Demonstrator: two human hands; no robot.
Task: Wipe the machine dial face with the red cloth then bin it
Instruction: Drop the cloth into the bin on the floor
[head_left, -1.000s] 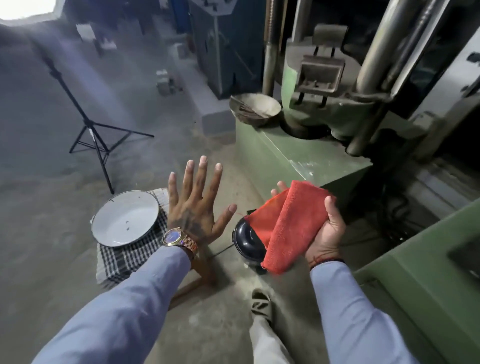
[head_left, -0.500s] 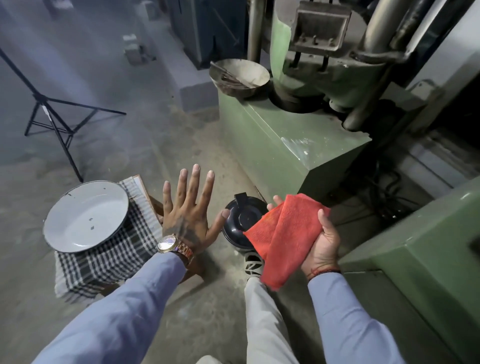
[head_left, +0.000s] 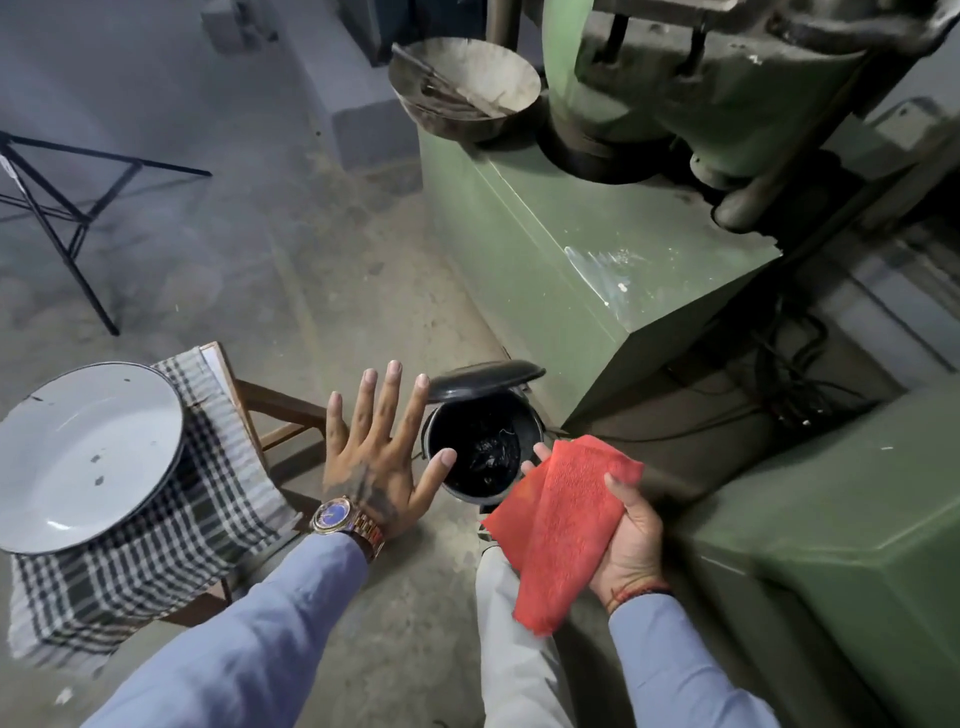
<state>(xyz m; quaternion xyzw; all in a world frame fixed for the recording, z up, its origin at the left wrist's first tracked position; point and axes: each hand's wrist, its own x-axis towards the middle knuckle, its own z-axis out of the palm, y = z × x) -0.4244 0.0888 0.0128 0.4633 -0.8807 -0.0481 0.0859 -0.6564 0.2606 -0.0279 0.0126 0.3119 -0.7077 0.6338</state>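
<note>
Right now my right hand (head_left: 631, 525) is closed around the red cloth (head_left: 558, 525). The cloth is soft and fuzzy, folded over, and one corner hangs down past my wrist. My thumb presses on top of it and my fingertips (head_left: 540, 451) poke out at its far edge. I hold it just beside the bin (head_left: 480, 447), at the bin's near right rim, not inside it.

My left hand (head_left: 376, 462) is flat and wide open, fingers spread, holding nothing. It hovers just left of the bin, with my thumb over the bin's left rim. I cannot tell if the thumb touches it. A shiny watch (head_left: 337, 519) sits on that wrist, above my light blue sleeve (head_left: 249, 639).

The bin is small, round and black. Its lid (head_left: 485, 379) is tipped up at the far side, so the mouth is open. Inside is a crinkly black bag.

Left of the bin, past my open hand, a wooden stool (head_left: 270, 410) holds a checked cloth (head_left: 171, 525) and a big round white pan (head_left: 85, 452) with a dark rim and small chips.

Right behind the bin stands the green machine (head_left: 571, 260), a boxy metal block with sharp corners and scratched paint. Another green block is close on the bin's right. Between bin and stool the floor (head_left: 311, 260) is bare, grey and dusty.

Farther behind the bin, a dusty metal bowl (head_left: 465, 85) sits on the machine, and thin black stand legs (head_left: 67, 208) are far off to the left.
</note>
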